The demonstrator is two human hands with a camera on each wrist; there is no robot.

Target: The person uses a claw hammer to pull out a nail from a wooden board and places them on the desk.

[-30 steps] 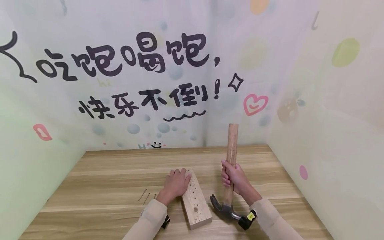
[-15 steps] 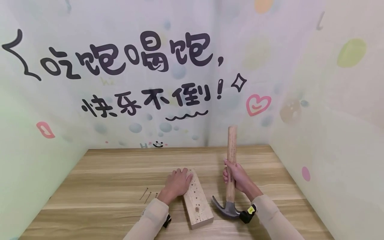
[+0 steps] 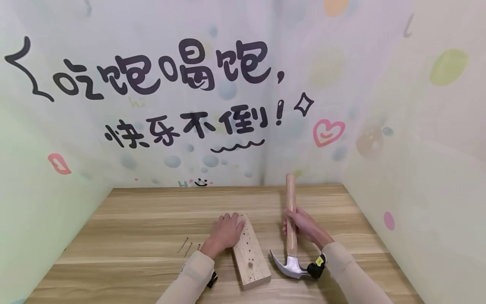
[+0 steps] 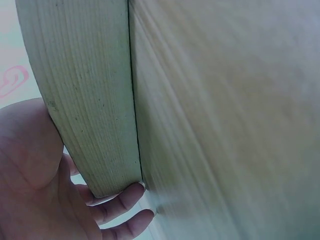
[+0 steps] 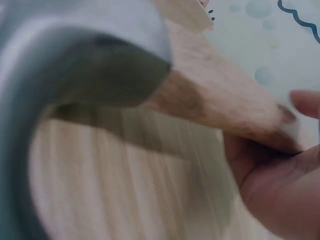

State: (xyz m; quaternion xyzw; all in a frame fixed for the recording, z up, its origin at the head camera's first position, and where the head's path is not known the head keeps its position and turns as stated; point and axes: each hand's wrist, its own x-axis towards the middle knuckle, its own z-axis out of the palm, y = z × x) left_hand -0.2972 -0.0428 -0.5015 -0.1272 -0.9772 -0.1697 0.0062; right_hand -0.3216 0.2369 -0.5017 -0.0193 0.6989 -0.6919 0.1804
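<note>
A pale wooden block with several small dark holes in its top lies on the tabletop in front of me. My left hand holds its far end, the fingers bent round the end face in the left wrist view, where the block's side fills the left half. To the right of the block my right hand grips the wooden handle of a claw hammer. The handle points away from me, and the metal head is on the near side, beside the block. In the right wrist view the hammer head looms close and blurred.
Several thin nails lie on the wood-grain tabletop left of my left hand, partly hidden by the sleeve. A printed back wall and pale side walls enclose the table on the far side, left and right.
The hammer's handle end has dropped and the handle tilts lower. Its head has turned slightly. My left hand stays on the block; the head view has shifted a little.
</note>
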